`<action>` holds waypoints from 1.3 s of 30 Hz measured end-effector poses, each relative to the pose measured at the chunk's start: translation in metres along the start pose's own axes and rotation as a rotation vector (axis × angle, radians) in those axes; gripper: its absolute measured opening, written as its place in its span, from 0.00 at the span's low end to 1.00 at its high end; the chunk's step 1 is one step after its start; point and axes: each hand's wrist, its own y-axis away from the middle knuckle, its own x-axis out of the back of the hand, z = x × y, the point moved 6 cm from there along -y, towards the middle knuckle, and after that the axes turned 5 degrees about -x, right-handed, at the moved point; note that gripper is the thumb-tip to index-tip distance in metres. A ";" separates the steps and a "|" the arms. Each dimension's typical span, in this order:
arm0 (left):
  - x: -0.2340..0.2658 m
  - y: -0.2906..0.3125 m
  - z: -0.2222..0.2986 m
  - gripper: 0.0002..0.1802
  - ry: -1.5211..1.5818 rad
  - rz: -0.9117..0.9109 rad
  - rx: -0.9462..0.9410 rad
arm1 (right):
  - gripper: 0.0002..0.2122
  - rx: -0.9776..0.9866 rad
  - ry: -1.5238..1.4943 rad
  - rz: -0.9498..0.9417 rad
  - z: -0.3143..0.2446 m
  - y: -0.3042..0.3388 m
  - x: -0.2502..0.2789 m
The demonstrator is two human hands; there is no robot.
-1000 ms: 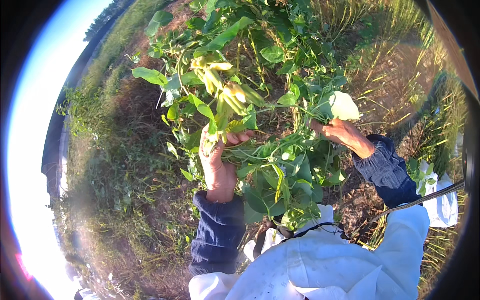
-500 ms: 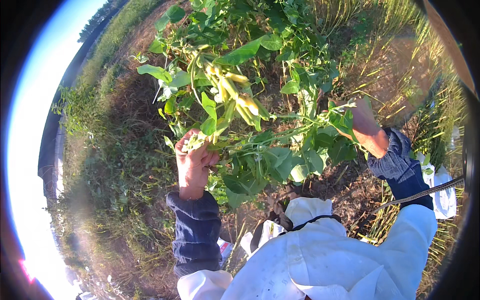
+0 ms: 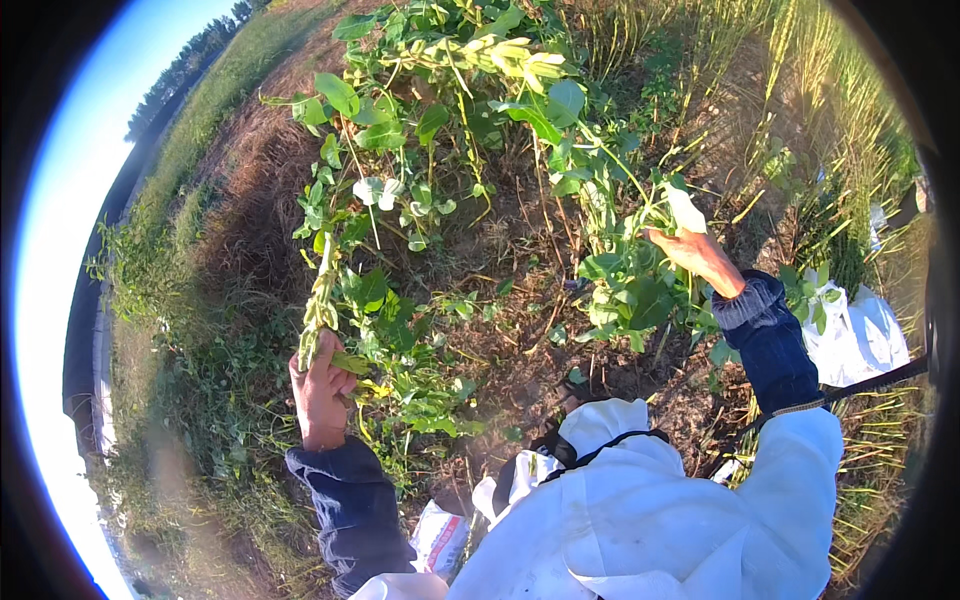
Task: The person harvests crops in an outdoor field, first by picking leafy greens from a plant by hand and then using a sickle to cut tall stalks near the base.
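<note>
My left hand [image 3: 322,392] is closed round a sesame stalk [image 3: 322,290], whose pale green pods run upward from the fingers. Leaves and trailing stems hang beside that hand. Out to the right, my right hand [image 3: 700,258] grips a bunch of leafy green vines [image 3: 640,290]; part of the fingers is hidden behind leaves. Beyond both hands, a cluster of pale pods [image 3: 500,58] leans sideways over the standing leafy plants [image 3: 400,130].
White bags lie low on both sides: a white sack [image 3: 855,335] by my right sleeve and a printed bag [image 3: 438,540] by my left. A dark strap [image 3: 880,378] crosses at right. Yellowish stalks [image 3: 790,60] stand at far right, and dry soil [image 3: 530,350] shows between my hands.
My left hand has moved left and nearer to me with the stalk. The vines that stretched between both hands have parted, baring soil there. My right hand has shifted slightly left.
</note>
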 end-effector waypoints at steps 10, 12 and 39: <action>-0.045 0.033 -0.075 0.11 0.620 -0.220 0.204 | 0.31 -0.639 0.210 -0.439 -0.014 0.048 -0.094; -0.032 0.052 -0.101 0.10 0.660 -0.136 0.232 | 0.34 -0.445 -0.182 -0.414 0.027 0.058 -0.111; -0.165 0.028 -0.040 0.22 0.116 -0.341 -0.448 | 0.25 0.086 -0.615 -0.452 -0.135 0.101 -0.179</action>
